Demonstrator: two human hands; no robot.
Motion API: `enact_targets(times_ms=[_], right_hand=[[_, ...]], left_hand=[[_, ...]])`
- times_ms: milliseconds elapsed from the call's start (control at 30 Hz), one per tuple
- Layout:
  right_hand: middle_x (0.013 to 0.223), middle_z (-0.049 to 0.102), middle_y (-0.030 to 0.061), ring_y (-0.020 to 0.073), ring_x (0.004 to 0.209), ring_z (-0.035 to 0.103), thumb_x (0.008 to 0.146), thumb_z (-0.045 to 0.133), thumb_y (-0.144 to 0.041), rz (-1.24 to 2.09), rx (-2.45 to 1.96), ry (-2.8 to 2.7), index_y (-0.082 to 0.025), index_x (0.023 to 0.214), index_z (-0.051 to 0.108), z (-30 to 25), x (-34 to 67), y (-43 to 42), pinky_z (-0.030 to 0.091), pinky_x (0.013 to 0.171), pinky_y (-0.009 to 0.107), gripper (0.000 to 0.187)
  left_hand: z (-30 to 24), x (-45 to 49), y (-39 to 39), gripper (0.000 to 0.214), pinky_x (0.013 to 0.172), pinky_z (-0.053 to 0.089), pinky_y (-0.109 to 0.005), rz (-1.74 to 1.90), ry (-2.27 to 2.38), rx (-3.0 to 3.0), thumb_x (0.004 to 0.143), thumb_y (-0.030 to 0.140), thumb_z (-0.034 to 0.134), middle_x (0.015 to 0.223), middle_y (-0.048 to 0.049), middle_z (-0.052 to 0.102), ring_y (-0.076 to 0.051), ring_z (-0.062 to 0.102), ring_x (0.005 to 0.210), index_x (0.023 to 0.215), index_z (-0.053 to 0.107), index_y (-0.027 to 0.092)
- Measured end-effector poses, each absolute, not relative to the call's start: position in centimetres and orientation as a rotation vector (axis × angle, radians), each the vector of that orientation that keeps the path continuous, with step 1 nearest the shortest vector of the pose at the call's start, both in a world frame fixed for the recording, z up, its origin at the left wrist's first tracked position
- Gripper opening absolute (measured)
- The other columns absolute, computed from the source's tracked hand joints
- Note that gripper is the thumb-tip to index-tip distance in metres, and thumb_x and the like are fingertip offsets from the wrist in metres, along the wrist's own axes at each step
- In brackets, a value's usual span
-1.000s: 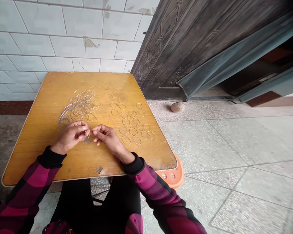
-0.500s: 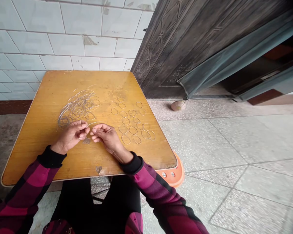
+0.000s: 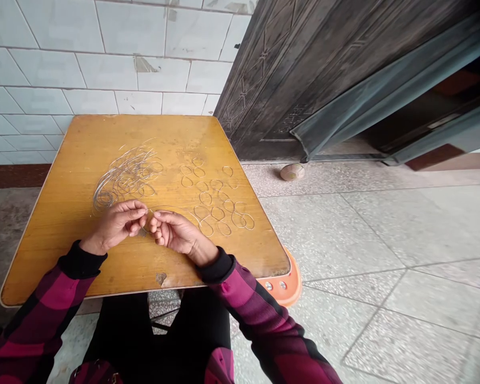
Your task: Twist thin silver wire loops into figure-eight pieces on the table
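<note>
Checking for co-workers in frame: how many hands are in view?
2. The left hand sits below the wire tangle; the right hand is beside it, left of the loops. Both pinch one thin wire. No others show.

wire [image 3: 168,207]: too thin to trace | orange plastic object [image 3: 285,284]: mostly hidden under table [image 3: 84,138] | door [image 3: 304,64]: cut by edge

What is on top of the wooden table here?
A wire tangle, scattered small wire loops, and the left hand and right hand pinching one thin wire together. Whatever lies beneath the hands is covered.
</note>
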State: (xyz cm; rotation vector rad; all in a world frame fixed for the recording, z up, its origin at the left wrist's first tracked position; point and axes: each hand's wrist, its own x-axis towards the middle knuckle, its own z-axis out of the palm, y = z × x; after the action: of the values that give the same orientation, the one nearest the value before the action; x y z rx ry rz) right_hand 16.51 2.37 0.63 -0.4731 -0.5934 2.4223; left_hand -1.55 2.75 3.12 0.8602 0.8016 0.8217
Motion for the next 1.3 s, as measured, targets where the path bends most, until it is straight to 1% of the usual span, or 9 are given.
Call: enact_targets(times_ms=[133, 300, 433, 500, 633, 700, 867, 1033, 1300], right_hand=[[0.058, 0.062, -0.0033, 0.0044, 0.046, 0.057, 0.087, 0.061, -0.027, 2.477, -0.494, -0.584, -0.010, 0.078, 0.063, 0.6, 16.6, 2.5, 0.049, 0.044, 0.013, 0.019], [0.060, 0.062, -0.0014, 0.0062, 0.050, 0.058, 0.087, 0.058, -0.025, 2.551, -0.539, -0.593, -0.011, 0.073, 0.061, 0.2, 16.7, 2.6, 0.050, 0.047, 0.015, 0.020], [0.061, 0.061, -0.0014, 0.0059, 0.051, 0.057, 0.087, 0.059, -0.025, 2.565, -0.597, -0.579, -0.012, 0.067, 0.057, -0.1, 16.7, 2.5, 0.049, 0.049, 0.016, 0.023], [0.061, 0.060, -0.0019, 0.0055, 0.051, 0.057, 0.086, 0.060, -0.026, 2.559, -0.613, -0.598, -0.012, 0.069, 0.059, 0.0, 16.7, 2.4, 0.048, 0.049, 0.015, 0.022], [0.062, 0.059, -0.0025, 0.0051, 0.051, 0.056, 0.084, 0.063, -0.028, 2.540, -0.602, -0.679, -0.009, 0.083, 0.065, 0.2, 16.7, 2.3, 0.047, 0.047, 0.014, 0.020], [0.061, 0.060, -0.0025, 0.0050, 0.050, 0.055, 0.082, 0.064, -0.029, 2.535, -0.598, -0.700, -0.008, 0.082, 0.065, 0.2, 16.7, 2.3, 0.047, 0.047, 0.014, 0.020], [0.060, 0.061, -0.0020, 0.0060, 0.051, 0.058, 0.079, 0.068, -0.030, 2.518, -0.648, -0.700, -0.010, 0.073, 0.062, 0.3, 16.7, 2.2, 0.050, 0.048, 0.015, 0.021], [0.061, 0.062, -0.0026, 0.0053, 0.050, 0.058, 0.082, 0.064, -0.028, 2.467, -0.695, -0.720, -0.009, 0.083, 0.066, 0.7, 16.7, 2.1, 0.050, 0.048, 0.015, 0.020], [0.060, 0.063, -0.0027, 0.0048, 0.048, 0.058, 0.078, 0.071, -0.031, 2.418, -0.730, -0.763, -0.008, 0.081, 0.067, 0.9, 16.6, 2.0, 0.050, 0.046, 0.014, 0.023]], left_hand=[[3.3, -1.3, 2.5, 0.027, 0.040, 0.035, -0.014, 0.807, 0.818, 0.921, 0.070, 0.034, 0.076, 0.058, 0.0012, 0.059, -0.004, 0.048, 0.042, 0.071, 0.061, 0.012], [3.4, -1.3, 2.4, 0.029, 0.040, 0.037, -0.016, 0.759, 0.821, 0.964, 0.072, 0.035, 0.073, 0.057, 0.0007, 0.058, -0.004, 0.047, 0.042, 0.063, 0.059, 0.011], [3.6, -1.4, 2.3, 0.027, 0.040, 0.038, -0.017, 0.711, 0.835, 0.975, 0.073, 0.032, 0.071, 0.055, 0.0008, 0.057, -0.005, 0.046, 0.041, 0.061, 0.060, 0.012], [3.7, -1.5, 2.3, 0.026, 0.040, 0.039, -0.017, 0.686, 0.841, 0.979, 0.073, 0.032, 0.071, 0.056, 0.0005, 0.057, -0.005, 0.046, 0.042, 0.061, 0.061, 0.011], [3.7, -1.7, 2.4, 0.024, 0.040, 0.041, -0.018, 0.626, 0.836, 0.979, 0.074, 0.031, 0.069, 0.055, -0.0003, 0.057, -0.006, 0.047, 0.043, 0.062, 0.062, 0.011], [3.5, -1.8, 2.6, 0.024, 0.040, 0.041, -0.018, 0.604, 0.824, 0.972, 0.073, 0.030, 0.069, 0.054, -0.0007, 0.057, -0.007, 0.048, 0.043, 0.061, 0.062, 0.011], [3.1, -1.9, 2.7, 0.022, 0.040, 0.040, -0.017, 0.595, 0.802, 0.936, 0.074, 0.029, 0.068, 0.055, -0.0005, 0.057, -0.006, 0.046, 0.043, 0.063, 0.063, 0.011], [3.1, -1.7, 2.7, 0.025, 0.039, 0.038, -0.017, 0.622, 0.804, 0.926, 0.074, 0.031, 0.068, 0.054, -0.0002, 0.055, -0.006, 0.045, 0.043, 0.060, 0.062, 0.011], [3.1, -1.5, 2.8, 0.025, 0.036, 0.033, -0.018, 0.568, 0.797, 0.875, 0.071, 0.032, 0.069, 0.051, -0.0001, 0.054, -0.004, 0.037, 0.038, 0.058, 0.063, 0.011]])
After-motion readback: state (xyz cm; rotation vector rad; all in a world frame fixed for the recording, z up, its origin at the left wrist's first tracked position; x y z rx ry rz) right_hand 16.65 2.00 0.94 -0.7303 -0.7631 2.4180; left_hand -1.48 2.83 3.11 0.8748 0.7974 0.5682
